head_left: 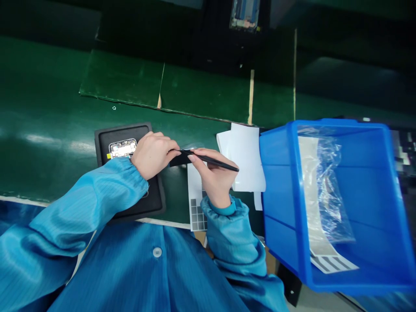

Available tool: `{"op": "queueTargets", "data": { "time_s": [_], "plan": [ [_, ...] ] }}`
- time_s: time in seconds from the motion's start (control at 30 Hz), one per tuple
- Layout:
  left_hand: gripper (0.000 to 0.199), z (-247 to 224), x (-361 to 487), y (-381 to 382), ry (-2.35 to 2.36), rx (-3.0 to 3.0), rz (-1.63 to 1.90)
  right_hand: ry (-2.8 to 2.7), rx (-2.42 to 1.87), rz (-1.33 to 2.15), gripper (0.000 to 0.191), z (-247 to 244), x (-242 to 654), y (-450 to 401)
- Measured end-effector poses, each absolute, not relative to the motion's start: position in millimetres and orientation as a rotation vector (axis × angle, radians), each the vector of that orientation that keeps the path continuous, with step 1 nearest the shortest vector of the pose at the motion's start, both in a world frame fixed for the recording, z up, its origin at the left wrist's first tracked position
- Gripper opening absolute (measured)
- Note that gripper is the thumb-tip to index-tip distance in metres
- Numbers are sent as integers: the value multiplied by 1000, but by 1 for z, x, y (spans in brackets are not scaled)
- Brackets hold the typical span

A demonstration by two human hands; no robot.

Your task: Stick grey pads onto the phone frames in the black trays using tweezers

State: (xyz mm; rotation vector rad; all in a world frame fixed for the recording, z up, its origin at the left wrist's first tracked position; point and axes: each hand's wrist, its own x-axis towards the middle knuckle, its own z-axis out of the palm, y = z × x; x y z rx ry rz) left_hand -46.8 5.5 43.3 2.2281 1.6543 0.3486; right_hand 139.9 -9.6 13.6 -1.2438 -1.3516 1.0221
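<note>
My right hand is closed round slim black tweezers, whose tip points left toward my other hand. The fingers of my left hand are pinched together at a small dark flat piece, right by the tweezers' tip. Under my left wrist lies an opened phone with its inner parts showing and a yellow tab at its side. It rests in a black tray, partly covered by my left hand and sleeve. Beneath my right hand is a white sheet with grey squares.
A blue bin at the right holds a clear plastic bag and a strip with grey bars. White papers lie against the bin. Farther back, another opened phone sits on a dark surface beyond the green table.
</note>
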Motion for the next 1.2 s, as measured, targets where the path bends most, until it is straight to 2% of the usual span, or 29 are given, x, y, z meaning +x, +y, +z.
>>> {"op": "queueTargets", "data": {
  "time_s": [0.4, 0.53, 0.67, 0.8, 1.0, 1.2],
  "plan": [
    [13, 43, -51, 2, 1697, 2300, 316, -1253, -1293, 940, 14, 27, 131, -8],
    [39, 58, -76, -17, 1830, 2362, 379, -1251, -1319, 1139, 18, 35, 121, -3],
    [30, 63, -127, -50, 2002, 2294, 474, -1264, -1325, 1316, 20, 34, 96, 1],
    [25, 48, -163, -82, 2117, 2188, 539, -1358, -1321, 1459, 22, 35, 59, 6],
    [29, 25, -168, -103, 2064, 2104, 708, -1576, -1294, 1597, 25, 36, 12, 15],
    [32, 15, -166, -108, 2008, 2110, 714, -1677, -1334, 1623, 24, 30, 3, 17]
  ]
}}
